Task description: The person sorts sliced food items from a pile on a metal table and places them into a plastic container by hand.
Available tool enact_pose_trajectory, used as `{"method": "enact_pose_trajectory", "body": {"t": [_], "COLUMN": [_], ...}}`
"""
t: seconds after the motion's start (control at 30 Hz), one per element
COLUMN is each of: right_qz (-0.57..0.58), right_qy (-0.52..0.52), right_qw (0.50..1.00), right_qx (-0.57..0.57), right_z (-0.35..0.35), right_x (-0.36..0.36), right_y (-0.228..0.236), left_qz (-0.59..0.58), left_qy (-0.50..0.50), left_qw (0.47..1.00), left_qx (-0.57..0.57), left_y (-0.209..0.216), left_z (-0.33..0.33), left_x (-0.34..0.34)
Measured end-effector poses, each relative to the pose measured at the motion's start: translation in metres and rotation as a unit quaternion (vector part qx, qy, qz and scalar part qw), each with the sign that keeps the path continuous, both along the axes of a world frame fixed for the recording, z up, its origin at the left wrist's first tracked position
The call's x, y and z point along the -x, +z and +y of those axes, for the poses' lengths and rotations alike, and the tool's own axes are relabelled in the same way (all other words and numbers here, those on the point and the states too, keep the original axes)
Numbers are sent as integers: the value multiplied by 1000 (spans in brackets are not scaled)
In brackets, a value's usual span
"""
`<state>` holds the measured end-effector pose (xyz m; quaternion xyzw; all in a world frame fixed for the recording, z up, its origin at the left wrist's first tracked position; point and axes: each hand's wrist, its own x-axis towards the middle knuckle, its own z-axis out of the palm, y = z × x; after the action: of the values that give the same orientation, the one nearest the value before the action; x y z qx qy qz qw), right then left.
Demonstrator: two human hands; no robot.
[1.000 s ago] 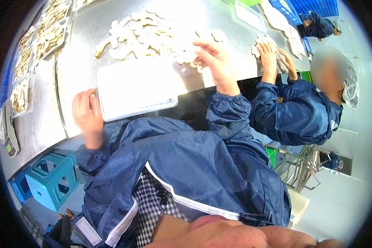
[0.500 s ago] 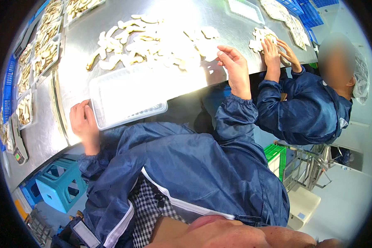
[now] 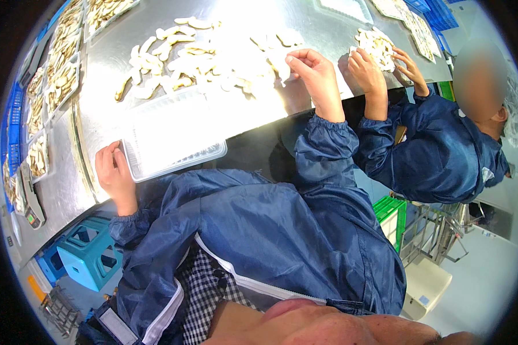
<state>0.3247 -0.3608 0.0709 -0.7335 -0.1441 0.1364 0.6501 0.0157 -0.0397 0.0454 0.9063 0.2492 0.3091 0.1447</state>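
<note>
A clear plastic tray (image 3: 175,164) sits at the near edge of the steel table, its front part jutting past the edge. My left hand (image 3: 115,175) is at its left end, fingers curled against the rim. Pale mushroom slices (image 3: 178,60) lie loosely spread beyond the tray, some washed out by glare. At the right end of this spread, my right hand (image 3: 318,83) pinches a mushroom slice (image 3: 281,67) between thumb and fingers. Strong light hides the slice's outline and much of the tray's inside.
To my right a co-worker's hands (image 3: 367,72) handle a pile of mushroom slices (image 3: 376,47). Filled trays (image 3: 62,83) line the left side, near a small scale (image 3: 31,201). An unfilled clear tray (image 3: 346,8) stands at the back. Below the table is a blue stool (image 3: 89,253).
My right hand has shifted slightly left and up onto a slice at the spread's right end. My left hand stays at the tray. The co-worker's hands have moved apart around their pile.
</note>
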Motion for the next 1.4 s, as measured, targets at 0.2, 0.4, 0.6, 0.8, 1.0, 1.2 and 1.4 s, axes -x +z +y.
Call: {"method": "enact_pose_trajectory", "body": {"t": [0.2, 0.4, 0.6, 0.8, 1.0, 1.2, 1.4], "right_qz": [-206, -196, -379, -494, -341, -164, -111], "right_qy": [-35, 80, 299, 307, 343, 194, 113], "right_qw": [970, 977, 860, 759, 828, 938, 935], "right_qx": [125, 37, 165, 293, 284, 237, 316], "right_z": [10, 87, 217, 257, 255, 129, 46], "right_x": [-7, 50, 72, 65, 64, 51, 22], "right_y": [-7, 64, 34, 1, 6, 51, 44], "left_qz": [-14, -43, -81, -47, -43, -57, -40], "left_qy": [-1, -9, -47, -62, -58, -64, -55], "left_qw": [1000, 999, 995, 997, 996, 995, 997], "left_qx": [6, 18, 38, 21, 43, 52, 44], "left_y": [-2, 6, 2, 4, 6, 6, 8], "left_z": [10, 5, 6, 5, 6, 4, 3], "left_x": [10, 8, 9, 7, 14, 11, 13]}}
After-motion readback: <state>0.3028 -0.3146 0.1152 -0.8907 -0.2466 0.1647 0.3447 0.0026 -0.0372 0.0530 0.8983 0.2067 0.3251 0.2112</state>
